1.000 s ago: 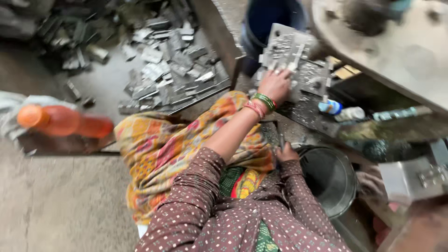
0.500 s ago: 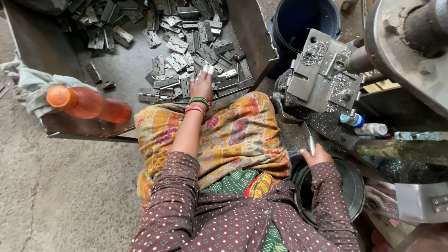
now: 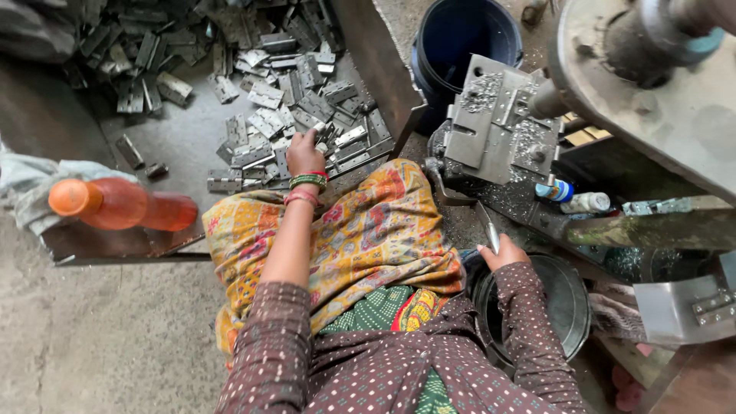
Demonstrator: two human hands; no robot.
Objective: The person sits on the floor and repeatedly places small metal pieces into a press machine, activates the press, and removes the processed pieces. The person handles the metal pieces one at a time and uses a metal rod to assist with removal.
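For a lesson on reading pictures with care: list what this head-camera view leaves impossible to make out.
- Left hand: its fingertips sink among the grey metal plates in the tray, so its grip is hidden.
- Right hand: it holds a thin metal piece, too small to identify.
- Blue bucket: its inside is dark shadow.
- Machine: cut off by the top and right edges.
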